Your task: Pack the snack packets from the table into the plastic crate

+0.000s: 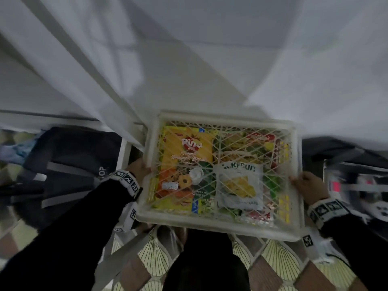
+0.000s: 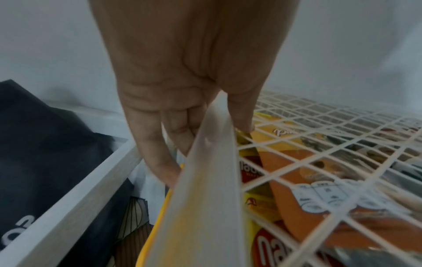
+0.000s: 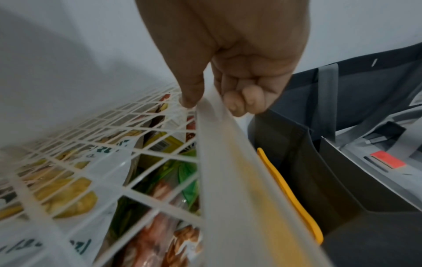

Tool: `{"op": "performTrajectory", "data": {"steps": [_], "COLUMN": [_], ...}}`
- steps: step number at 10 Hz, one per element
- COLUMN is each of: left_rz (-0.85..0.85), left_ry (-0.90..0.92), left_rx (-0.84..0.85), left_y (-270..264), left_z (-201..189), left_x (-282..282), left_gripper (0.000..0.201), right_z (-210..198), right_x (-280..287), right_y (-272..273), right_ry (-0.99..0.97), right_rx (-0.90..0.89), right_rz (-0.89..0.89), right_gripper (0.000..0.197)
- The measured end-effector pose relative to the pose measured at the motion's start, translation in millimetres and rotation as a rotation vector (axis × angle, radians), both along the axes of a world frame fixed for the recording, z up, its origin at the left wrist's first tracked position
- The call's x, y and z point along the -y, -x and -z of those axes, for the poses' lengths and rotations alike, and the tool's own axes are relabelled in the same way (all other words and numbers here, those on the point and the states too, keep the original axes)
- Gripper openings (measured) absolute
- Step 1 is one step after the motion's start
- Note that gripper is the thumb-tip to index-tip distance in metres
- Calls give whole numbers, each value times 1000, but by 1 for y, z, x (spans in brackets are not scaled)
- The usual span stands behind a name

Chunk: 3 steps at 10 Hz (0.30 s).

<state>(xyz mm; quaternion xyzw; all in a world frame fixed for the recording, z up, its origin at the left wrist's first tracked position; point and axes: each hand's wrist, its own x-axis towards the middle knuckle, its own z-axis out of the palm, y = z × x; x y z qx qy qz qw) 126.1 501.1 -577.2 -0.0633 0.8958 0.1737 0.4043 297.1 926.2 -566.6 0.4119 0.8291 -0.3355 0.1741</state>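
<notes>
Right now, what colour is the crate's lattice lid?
Off-white lattice lid; clearest in the head view.

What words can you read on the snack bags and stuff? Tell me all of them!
"Pino": yellow biscuit packet in the crate; the script under it is too blurred.
"…CKFRUIT": white chips packet, first letters hidden by the lattice.
"OP": dark bag on the left, rest hidden.
Red logo on the far right packet: blurred.
Wristband markers: patterns, not words.

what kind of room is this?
Probably a home room, not a warehouse: patterned floor tiles, a dark bag on the floor, white cloth draped over the table. Both hands hold a lidded crate of snacks.
</notes>
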Motion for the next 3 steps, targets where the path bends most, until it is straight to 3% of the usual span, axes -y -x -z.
{"op": "performTrajectory", "data": {"steps": [3], "left_rz": [-228], "left_ry": [-40], "left_rx": [3], "left_y": [0], "left_z": [21], "left_x": [11], "left_gripper": [62], "right_z": [3], "right_x": [-3], "right_y": [4], "right_ry": [4], "right_rx": [157], "right_rz": [-90], "right_gripper": [38]}}
